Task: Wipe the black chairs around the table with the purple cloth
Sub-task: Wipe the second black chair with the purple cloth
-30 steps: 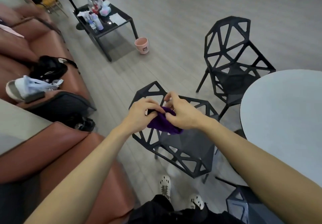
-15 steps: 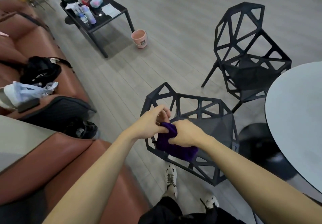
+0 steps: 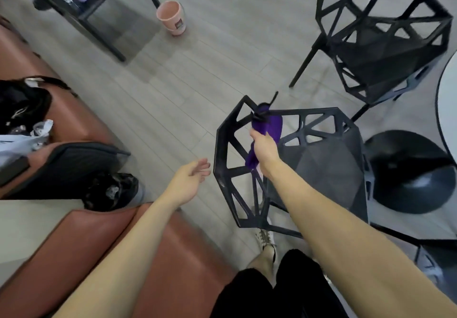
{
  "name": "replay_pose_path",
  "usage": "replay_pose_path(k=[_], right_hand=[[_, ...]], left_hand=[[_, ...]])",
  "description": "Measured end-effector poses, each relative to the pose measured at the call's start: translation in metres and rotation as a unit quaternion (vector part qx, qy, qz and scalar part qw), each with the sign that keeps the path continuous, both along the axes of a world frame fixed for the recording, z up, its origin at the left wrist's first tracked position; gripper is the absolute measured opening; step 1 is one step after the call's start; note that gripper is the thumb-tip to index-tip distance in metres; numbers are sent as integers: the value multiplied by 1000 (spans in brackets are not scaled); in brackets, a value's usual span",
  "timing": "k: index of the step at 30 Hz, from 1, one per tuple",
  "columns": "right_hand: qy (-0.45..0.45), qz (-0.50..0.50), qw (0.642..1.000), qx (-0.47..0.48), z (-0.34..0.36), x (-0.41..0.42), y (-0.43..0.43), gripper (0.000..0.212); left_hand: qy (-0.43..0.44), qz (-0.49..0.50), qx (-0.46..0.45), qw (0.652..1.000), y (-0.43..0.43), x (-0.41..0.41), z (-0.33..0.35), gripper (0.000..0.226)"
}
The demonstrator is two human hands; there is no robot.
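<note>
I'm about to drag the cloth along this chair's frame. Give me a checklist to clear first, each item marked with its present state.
1. Purple cloth gripped by the right hand: ok.
2. Cloth in contact with the near black chair: ok, it lies over the top bar of the backrest.
3. Left hand steadying that chair: not ok, it is open and apart from the frame.
4. Near chair standing firm on all its legs: cannot tell, they are mostly hidden.
5. Far black chair clear of the wiping arm: ok, it stands apart.
</note>
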State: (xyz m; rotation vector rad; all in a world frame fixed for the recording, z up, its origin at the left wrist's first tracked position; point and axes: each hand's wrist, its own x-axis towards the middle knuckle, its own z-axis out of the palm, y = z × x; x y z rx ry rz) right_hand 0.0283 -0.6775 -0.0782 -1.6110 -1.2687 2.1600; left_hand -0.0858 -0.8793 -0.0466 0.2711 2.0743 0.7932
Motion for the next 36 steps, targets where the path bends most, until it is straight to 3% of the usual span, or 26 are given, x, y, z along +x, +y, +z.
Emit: replay_pose_path(k=[3, 6, 9, 12, 14, 16, 20, 22, 24, 28, 33, 36], right_hand=[[36, 46, 997, 44, -2, -66, 0, 65], [48, 89, 990, 95, -12, -76, -19, 80], [66, 174, 975, 125, -15, -20, -69, 73], [128, 222, 963, 89, -6, 37, -120, 65], [145, 236, 954, 116, -10, 45, -128, 60], [148, 206, 958, 134, -15, 21, -110, 59], [87, 42, 993, 75, -40, -72, -31, 80], [50, 36, 997, 54, -57, -93, 1, 95], [18, 44, 998, 46, -43, -90, 1, 95], [46, 129, 985, 103, -18, -33, -58, 77], [99, 282, 941, 155, -19, 95, -157, 79], [107, 305, 930, 174, -26, 107, -163, 73]], left_hand=[[-40, 27, 17, 999, 16, -9, -2, 61], [-71, 4, 18, 997, 30, -13, 9, 78], [-105, 24, 23, 994, 31, -21, 10, 87], [-152, 64, 45, 985, 20, -31, 4, 98], [-183, 91, 36, 978, 18, -29, 6, 107], [-192, 111, 35, 974, 22, -23, 10, 99], [-161, 79, 32, 983, 28, -17, 17, 82], [-145, 35, 26, 988, 28, -17, 21, 78], [-122, -1, 20, 992, 27, -18, 20, 83], [-59, -106, 2, 993, 24, -23, 16, 103], [36, -228, -58, 971, 16, -29, 22, 103], [82, -285, -104, 949, 20, -22, 26, 101]])
